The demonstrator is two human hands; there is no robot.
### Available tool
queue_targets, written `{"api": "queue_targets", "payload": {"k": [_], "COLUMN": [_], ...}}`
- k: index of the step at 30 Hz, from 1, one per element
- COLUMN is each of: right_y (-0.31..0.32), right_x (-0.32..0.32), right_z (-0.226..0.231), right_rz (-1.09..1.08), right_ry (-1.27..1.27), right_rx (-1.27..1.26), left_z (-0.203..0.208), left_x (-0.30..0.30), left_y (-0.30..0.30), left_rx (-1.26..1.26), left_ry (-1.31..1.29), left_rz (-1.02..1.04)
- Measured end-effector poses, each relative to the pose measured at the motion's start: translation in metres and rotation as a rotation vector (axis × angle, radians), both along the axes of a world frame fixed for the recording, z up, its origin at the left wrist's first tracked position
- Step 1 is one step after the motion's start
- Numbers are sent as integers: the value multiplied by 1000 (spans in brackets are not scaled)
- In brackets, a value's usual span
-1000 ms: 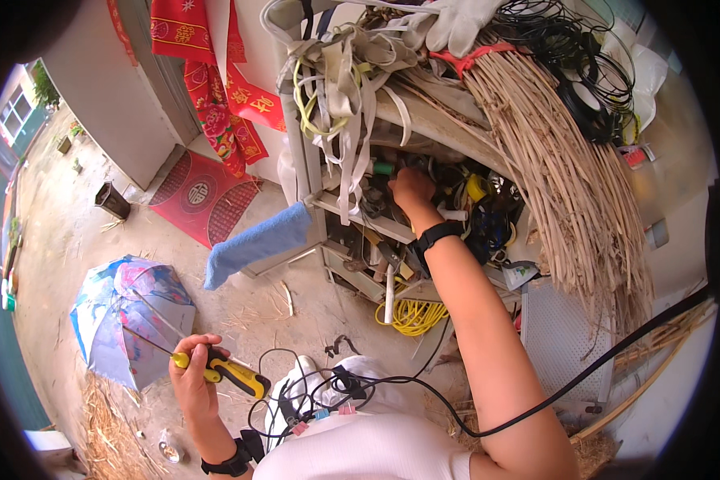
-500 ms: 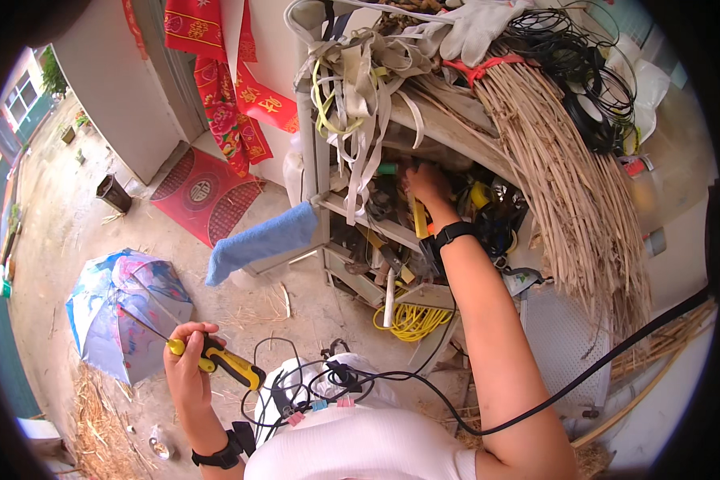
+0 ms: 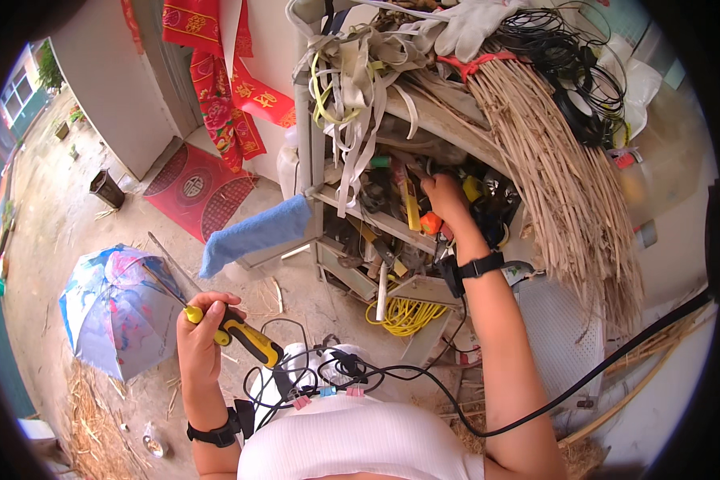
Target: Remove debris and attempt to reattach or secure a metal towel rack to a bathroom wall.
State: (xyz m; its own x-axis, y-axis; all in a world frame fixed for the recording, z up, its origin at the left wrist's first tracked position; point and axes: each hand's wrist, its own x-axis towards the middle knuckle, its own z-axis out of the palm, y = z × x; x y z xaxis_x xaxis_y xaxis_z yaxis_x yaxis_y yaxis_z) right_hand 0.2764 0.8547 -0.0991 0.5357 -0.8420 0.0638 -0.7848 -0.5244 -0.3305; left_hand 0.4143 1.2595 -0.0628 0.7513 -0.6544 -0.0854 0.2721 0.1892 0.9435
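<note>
My left hand [image 3: 202,340] is closed around two long tools, held up at the left. One is a screwdriver [image 3: 194,314] with a yellow handle and thin shaft. The other tool [image 3: 252,340] has a black-and-yellow grip and a long narrow blade. My right hand [image 3: 448,200] reaches into the upper compartment of a cluttered shelf [image 3: 376,224], fingers curled and partly hidden. What they hold, if anything, I cannot make out. An orange object [image 3: 430,222] lies against its lower side, and a yellow bar-shaped tool [image 3: 410,206] stands just left of it.
Cloth straps [image 3: 360,96] hang over the shelf's left front, and a bundled twig broom [image 3: 552,152] hangs at its right. A blue towel [image 3: 256,234] drapes off the left side. Below lies yellow cord [image 3: 406,318]. An open umbrella [image 3: 120,312] rests on the floor. Black cable [image 3: 528,420] crosses my right arm.
My right hand has drawn back slightly and right within the compartment, and the orange object now shows. My left hand has shifted right with its tools, their blades tilting more upright.
</note>
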Motion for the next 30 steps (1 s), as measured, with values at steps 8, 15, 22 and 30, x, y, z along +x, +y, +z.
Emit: {"api": "queue_targets", "payload": {"k": [8, 15, 22, 30], "right_y": [106, 164, 200, 229], "right_x": [-65, -123, -148, -146], "right_z": [40, 26, 23, 35], "right_rz": [-11, 152, 168, 217], "right_ry": [-161, -525, -554, -592], "right_rx": [14, 274, 491, 498], "left_z": [-1, 4, 9, -1], "left_x": [-1, -13, -34, -60], "left_y": [-9, -28, -47, -48], "left_rx": [-12, -18, 40, 122], "left_ry": [18, 73, 92, -71], "left_rz": [-40, -179, -315, -379]}}
